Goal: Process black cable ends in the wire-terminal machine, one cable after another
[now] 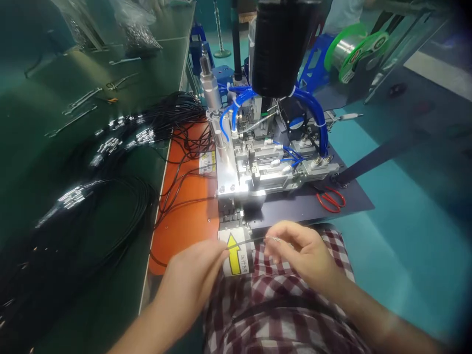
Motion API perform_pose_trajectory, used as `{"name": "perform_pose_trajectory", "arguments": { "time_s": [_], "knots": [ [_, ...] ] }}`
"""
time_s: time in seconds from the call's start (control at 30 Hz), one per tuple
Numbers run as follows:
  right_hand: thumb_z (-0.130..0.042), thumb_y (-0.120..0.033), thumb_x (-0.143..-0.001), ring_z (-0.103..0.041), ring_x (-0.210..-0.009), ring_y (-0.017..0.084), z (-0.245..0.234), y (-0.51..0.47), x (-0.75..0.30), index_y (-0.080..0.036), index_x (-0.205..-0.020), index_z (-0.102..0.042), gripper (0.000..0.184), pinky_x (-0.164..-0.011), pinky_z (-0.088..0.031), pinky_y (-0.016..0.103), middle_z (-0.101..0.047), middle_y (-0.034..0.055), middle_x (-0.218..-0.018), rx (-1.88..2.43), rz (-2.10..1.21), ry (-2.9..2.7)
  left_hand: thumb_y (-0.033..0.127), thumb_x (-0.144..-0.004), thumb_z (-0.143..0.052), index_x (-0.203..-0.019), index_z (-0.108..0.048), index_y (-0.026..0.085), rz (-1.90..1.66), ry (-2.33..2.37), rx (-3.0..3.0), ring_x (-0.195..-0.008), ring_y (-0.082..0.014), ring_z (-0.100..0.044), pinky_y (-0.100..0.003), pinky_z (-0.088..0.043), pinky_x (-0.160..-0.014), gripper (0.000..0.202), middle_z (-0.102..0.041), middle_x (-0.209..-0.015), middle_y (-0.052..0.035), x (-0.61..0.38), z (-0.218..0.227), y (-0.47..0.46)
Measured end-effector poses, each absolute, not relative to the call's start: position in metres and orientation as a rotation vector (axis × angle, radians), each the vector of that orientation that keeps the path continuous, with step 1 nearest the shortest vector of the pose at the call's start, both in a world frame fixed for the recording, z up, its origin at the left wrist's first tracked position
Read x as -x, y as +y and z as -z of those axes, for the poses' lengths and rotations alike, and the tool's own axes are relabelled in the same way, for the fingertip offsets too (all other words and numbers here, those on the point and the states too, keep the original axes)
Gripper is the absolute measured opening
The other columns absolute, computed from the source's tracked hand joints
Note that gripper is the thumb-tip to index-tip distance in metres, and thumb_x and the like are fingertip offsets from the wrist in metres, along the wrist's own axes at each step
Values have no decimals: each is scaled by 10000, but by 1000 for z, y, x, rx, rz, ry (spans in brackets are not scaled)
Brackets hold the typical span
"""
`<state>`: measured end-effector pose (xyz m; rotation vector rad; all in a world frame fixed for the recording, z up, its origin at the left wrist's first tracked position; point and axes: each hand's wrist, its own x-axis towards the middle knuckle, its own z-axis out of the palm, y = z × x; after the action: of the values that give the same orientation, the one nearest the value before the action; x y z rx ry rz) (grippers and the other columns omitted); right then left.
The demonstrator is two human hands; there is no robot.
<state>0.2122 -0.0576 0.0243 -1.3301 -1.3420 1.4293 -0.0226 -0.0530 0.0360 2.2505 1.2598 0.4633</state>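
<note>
My left hand (191,275) and my right hand (298,250) both pinch one thin black cable (248,241), stretched between them above my lap. The cable's stripped tip shows at my right fingertips. Right behind the hands stands a small metal machine (258,167) with blue air hoses (313,113) and a yellow arrow label (236,255) on its front cylinder. The machine rests on an orange plate (188,206).
Bundles of black cables (110,196) with metal ends lie on the green bench at left, with wrenches (81,101) farther back. Red-handled scissors (330,199) sit on the dark mat right of the machine. A wire spool (350,51) stands at the back right.
</note>
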Motion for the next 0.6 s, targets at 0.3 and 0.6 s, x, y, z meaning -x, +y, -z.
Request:
{"name": "perform_pose_trajectory", "arguments": {
  "time_s": [0.3,0.6],
  "knots": [
    [-567,-181,-865,-576,-609,115,-37,-62,-208,-199,-759,-635,127,-581,-446,228,-644,-19,-677,1325,-1262,-1634,238,-923,-434,-831,-547,224,-333,1260,-2183,-576,-152,-517,-262,-393,-527,147,-537,-679,0,20,-52,-66],
    [-645,-331,-795,-504,-487,77,-33,-32,-196,-161,-721,-598,191,-482,-430,203,-597,-24,-600,1247,-1902,-1127,356,-893,-520,-946,-571,196,-553,1162,-1233,-487,-87,-410,-189,-308,-453,176,-457,-565,56,-21,-41,-36]
  ]
}}
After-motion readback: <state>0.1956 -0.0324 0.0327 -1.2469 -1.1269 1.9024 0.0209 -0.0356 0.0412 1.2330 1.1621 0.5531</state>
